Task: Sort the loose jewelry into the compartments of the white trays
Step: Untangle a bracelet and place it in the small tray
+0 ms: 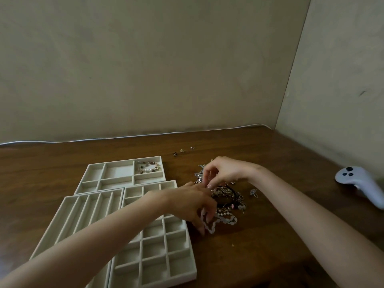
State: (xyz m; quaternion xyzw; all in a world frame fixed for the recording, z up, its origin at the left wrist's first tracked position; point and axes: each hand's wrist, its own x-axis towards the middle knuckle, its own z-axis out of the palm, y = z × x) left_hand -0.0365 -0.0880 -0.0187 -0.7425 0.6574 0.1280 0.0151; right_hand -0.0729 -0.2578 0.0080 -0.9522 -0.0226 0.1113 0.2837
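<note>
A tangled pile of loose jewelry (227, 197) lies on the wooden table, right of three white trays. My left hand (193, 201) reaches across the grid tray (158, 254) and its curled fingers hold a white bead bracelet (209, 224) at the pile's near edge. My right hand (223, 172) hovers over the pile's far side, fingertips pinching a small piece in the tangle. The far tray (116, 173) holds a beaded bracelet (148, 166) in its top right compartment. The long-slot tray (83, 213) lies at the left.
Three small earrings (182, 151) sit apart near the back of the table. A white game controller (361, 183) rests at the right edge. A small silver piece (254, 192) lies just right of the pile. Walls close the back and right sides.
</note>
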